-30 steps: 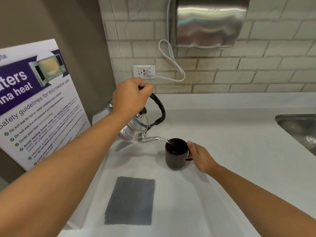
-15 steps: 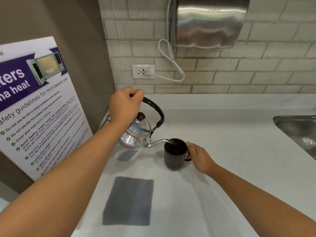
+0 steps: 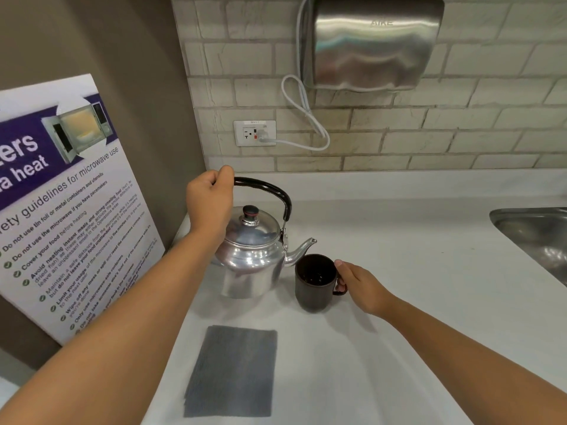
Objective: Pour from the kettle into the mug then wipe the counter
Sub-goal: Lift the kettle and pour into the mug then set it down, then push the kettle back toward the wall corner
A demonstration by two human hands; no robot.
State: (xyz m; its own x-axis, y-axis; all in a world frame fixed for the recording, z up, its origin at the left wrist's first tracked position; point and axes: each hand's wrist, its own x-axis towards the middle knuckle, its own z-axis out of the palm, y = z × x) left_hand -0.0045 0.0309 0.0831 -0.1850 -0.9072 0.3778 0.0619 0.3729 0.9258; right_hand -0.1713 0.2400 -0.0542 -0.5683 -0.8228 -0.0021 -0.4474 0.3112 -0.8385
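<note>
White counter (image 3: 399,271) fills most of what I see, running back to a pale brick-tiled wall (image 3: 460,142) and off to the right, where the rim of a steel sink (image 3: 534,231) cuts into it. On the left a big microwave safety poster (image 3: 67,204) leans against the brown side wall. High on the tiles I have a brushed-metal hand dryer (image 3: 371,44), its white cord (image 3: 306,118) looping down to a wall socket (image 3: 254,133).

Closer in, a grey cloth (image 3: 233,371) lies flat and folded on the counter, near the front edge, well apart from both hands. Behind it the shiny metal kettle (image 3: 251,259) is upright, lid on, its base at counter level; I cannot tell whether it rests fully. Its spout points right, the tip just above and beside the rim of the mug (image 3: 314,282).

My left hand (image 3: 210,204) is closed in a fist around the left end of the kettle's black arched handle (image 3: 270,191), fingers wrapped tight. The dark brown mug stands upright on the counter just right of the kettle, with dark liquid low inside. My right hand (image 3: 360,285) is at the mug's right side, fingers curled narrowly about its handle and the thumb tip against the wall near the rim.
</note>
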